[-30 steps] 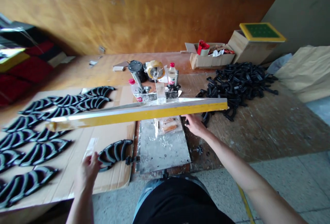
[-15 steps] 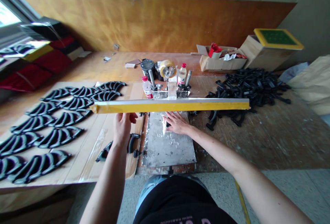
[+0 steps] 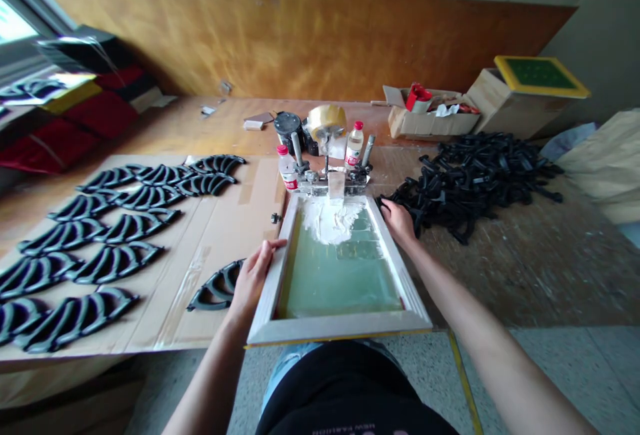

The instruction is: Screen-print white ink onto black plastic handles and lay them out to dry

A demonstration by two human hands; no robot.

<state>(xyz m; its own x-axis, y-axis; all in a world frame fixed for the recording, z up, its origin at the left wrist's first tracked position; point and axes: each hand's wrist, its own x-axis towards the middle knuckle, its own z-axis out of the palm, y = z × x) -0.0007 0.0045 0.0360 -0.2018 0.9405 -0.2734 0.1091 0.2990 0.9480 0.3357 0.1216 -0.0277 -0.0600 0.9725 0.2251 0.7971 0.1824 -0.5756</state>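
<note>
Just swung the frame (image 3: 345, 326) down flatter at twelve o'clock, bringing its white paste (image 3: 331, 223) within reach, with left hand (image 3: 253, 280) fingers touching it at nine o'clock, right hand (image 3: 399, 223) fingers near two, grips unclear.

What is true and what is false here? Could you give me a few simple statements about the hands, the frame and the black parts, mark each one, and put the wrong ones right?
1. The left hand touches the frame. True.
2. That hand is at the frame's right side. False: it is at the left side.
3. White paste lies within the frame's edges. True.
4. The paste is at the frame's near end. False: it is at the far end.
5. The right hand is at the edge of a heap of black parts. True.
6. The heap lies left of the frame. False: it lies to the right.
</note>
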